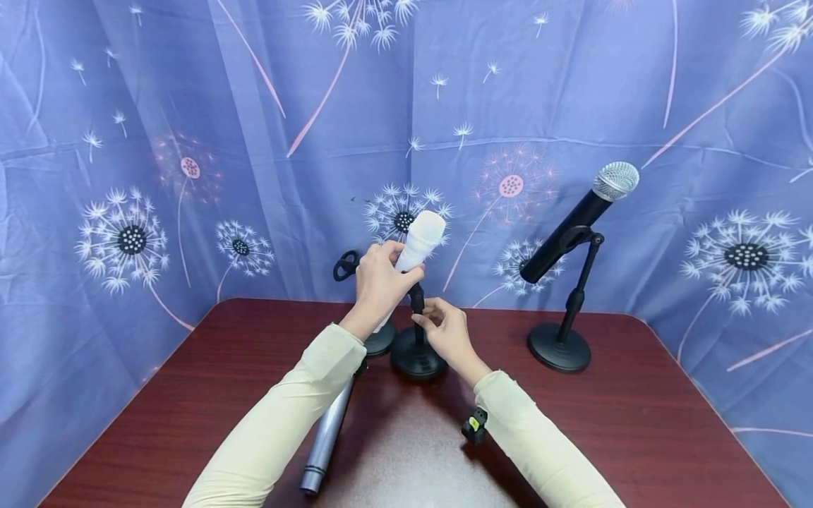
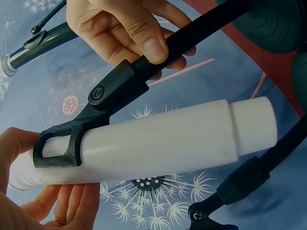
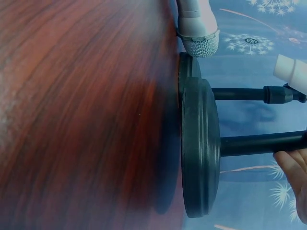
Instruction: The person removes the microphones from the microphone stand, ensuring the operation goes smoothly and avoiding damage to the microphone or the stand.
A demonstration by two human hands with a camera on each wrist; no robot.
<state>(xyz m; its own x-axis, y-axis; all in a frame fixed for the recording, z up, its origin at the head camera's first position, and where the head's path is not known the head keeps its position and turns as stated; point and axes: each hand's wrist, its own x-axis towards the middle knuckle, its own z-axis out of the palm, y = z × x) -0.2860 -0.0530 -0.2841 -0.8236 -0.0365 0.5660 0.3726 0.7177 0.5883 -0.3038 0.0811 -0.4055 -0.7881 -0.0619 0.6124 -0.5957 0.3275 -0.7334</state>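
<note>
In front of me is a table point(image 1: 209, 423) of red-brown wood grain, with a soft shine near its front. Behind it hangs a blue cloth point(image 1: 317, 233), in folds, printed with dandelions. The stand point(image 1: 419, 360) has a round black base with stepped rings, a thin straight pole and, on top, a smooth black clip point(image 2: 74, 148) with an opening in its side. A second stand point(image 1: 380, 343) of the same kind is just beside it. On the right, a black mic point(image 1: 571, 226) with a silver mesh head leans in the clip of a third stand point(image 1: 563, 347). A silver mic point(image 1: 329, 430), metallic in its shine, lies on the table at the left.

The white mic point(image 1: 424, 243) is a smooth, matte tube; its head is rounded and white also, and its other end is stepped into a narrower piece. It is tilted, the head up and to the right, and the clip goes around its body.

The left hand point(image 1: 379, 282) has its thumb and fingers bent around the white mic, close to its head. The right hand point(image 1: 447, 333) is lower, below the white mic, and pinches the pole of the stand between thumb and fingers.
</note>
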